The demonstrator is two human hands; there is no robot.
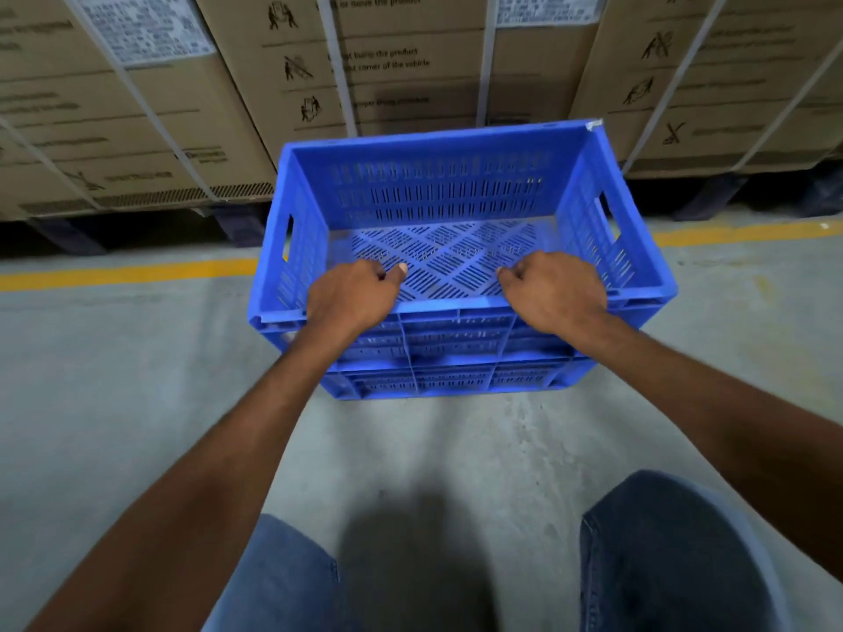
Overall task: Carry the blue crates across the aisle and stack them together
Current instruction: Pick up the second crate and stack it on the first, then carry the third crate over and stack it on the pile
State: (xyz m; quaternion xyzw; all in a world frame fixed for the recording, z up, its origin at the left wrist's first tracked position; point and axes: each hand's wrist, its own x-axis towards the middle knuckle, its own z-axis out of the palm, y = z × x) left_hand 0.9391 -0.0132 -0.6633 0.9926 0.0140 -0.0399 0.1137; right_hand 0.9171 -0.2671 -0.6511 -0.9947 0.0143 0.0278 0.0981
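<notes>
The blue crate [456, 193] sits in the middle of the view, on what looks like a second blue crate [456, 383] on the concrete floor [114, 380]; the left hand [351, 294] and right hand [554, 291] both curl over its near rim, gripping it, thumbs inside; a yellow line [137, 271] runs behind; strapped cardboard boxes [410, 61] stand at the far side.

Before you: blue slotted plastic crate [456, 193] on grey concrete floor [137, 380]; strapped brown cardboard cartons [410, 61] behind it.
</notes>
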